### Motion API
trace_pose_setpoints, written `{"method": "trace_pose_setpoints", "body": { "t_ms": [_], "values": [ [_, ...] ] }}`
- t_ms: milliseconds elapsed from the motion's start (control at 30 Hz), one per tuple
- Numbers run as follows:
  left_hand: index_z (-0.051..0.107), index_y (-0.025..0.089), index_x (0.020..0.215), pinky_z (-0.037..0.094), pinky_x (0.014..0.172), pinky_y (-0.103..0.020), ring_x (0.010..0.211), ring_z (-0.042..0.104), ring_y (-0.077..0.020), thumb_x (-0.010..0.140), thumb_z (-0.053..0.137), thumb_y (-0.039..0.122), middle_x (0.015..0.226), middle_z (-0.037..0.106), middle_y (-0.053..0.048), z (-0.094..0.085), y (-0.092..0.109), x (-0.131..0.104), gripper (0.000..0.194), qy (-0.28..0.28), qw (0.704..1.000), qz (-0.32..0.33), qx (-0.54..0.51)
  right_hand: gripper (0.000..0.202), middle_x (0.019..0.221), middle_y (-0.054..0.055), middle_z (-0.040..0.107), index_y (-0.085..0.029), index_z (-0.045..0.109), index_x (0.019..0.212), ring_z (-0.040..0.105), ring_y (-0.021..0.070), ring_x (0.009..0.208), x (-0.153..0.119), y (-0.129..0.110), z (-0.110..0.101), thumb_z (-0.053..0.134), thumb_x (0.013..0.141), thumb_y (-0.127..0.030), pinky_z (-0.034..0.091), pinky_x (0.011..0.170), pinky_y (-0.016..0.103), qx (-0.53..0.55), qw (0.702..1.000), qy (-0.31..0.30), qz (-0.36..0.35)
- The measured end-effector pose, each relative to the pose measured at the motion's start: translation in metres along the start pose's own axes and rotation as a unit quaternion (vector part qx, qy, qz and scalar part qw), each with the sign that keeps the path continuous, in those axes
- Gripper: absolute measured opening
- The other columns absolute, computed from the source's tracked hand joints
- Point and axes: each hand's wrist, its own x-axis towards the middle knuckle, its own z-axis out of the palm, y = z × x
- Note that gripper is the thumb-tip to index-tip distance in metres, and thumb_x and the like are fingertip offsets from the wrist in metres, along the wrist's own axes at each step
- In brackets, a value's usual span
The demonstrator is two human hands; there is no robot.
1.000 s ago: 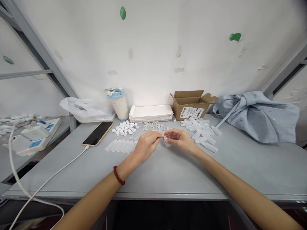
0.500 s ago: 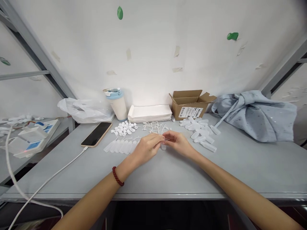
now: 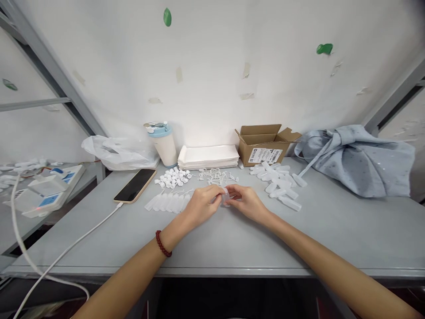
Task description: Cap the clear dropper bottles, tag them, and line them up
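Above the middle of the grey table, my left hand (image 3: pixel 205 198) and my right hand (image 3: pixel 246 200) meet at a small translucent plastic tube (image 3: pixel 226 195). Both hands are closed in a pinch, the left at its upper end, the right along its side; fingers hide part of it. Left of my left hand lies a row of similar tubes (image 3: pixel 168 202) with thin white strings at their tops. Behind them is a pile of small white caps (image 3: pixel 172 177). White looped strings (image 3: pixel 217 175) lie just beyond my hands. More loose tubes (image 3: pixel 280 184) are heaped to the right.
Along the back stand a cup with a blue lid (image 3: pixel 164 144), a stack of white paper (image 3: pixel 208 157) and an open cardboard box (image 3: pixel 264 146). A cabled phone (image 3: pixel 135 185) and plastic bag (image 3: pixel 121 153) lie left; a light-blue cloth bag (image 3: pixel 361 159) sits right.
My right hand's fingers have opened a little and shifted down along the tube, so more of it shows between the hands. The left hand keeps its pinch.
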Motion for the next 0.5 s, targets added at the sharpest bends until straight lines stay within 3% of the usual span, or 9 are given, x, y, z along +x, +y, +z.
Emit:
{"method": "trace_pose_setpoints", "body": {
  "t_ms": [200, 333, 500],
  "values": [
    [0.062, 0.018, 0.084, 0.052, 0.066, -0.027, 0.072, 0.064, -0.0148, 0.080, 0.047, 0.006, 0.080, 0.069, -0.003, 0.0005, 0.0004, 0.0013, 0.019, 0.007, 0.999, -0.039, 0.016, 0.028, 0.083, 0.003, 0.067, -0.019, 0.058, 0.091, 0.062, 0.0174, 0.077, -0.0004, -0.0028, 0.0009, 0.070, 0.068, -0.029, 0.051, 0.073, 0.034, -0.013, 1.000, -0.010, 0.015],
    [0.061, 0.017, 0.085, 0.051, 0.068, -0.028, 0.076, 0.063, -0.0154, 0.081, 0.046, 0.006, 0.083, 0.067, -0.005, -0.0008, 0.0023, 0.0021, 0.019, 0.027, 0.999, -0.019, 0.014, 0.031, 0.079, 0.001, 0.061, -0.018, 0.056, 0.084, 0.057, 0.0151, 0.069, -0.0007, -0.0040, 0.0013, 0.072, 0.066, -0.036, 0.050, 0.066, 0.032, -0.007, 1.000, 0.008, 0.026],
    [0.056, 0.019, 0.106, 0.048, 0.089, -0.041, 0.104, 0.056, -0.0224, 0.082, 0.051, 0.011, 0.107, 0.063, -0.009, -0.0038, 0.0047, 0.0027, 0.026, -0.044, 0.999, 0.023, 0.015, 0.033, 0.074, 0.001, 0.059, -0.018, 0.055, 0.082, 0.058, 0.0154, 0.068, 0.0007, -0.0025, 0.0018, 0.073, 0.064, -0.039, 0.050, 0.065, 0.032, 0.095, 0.993, 0.020, 0.062]
  ]
}}
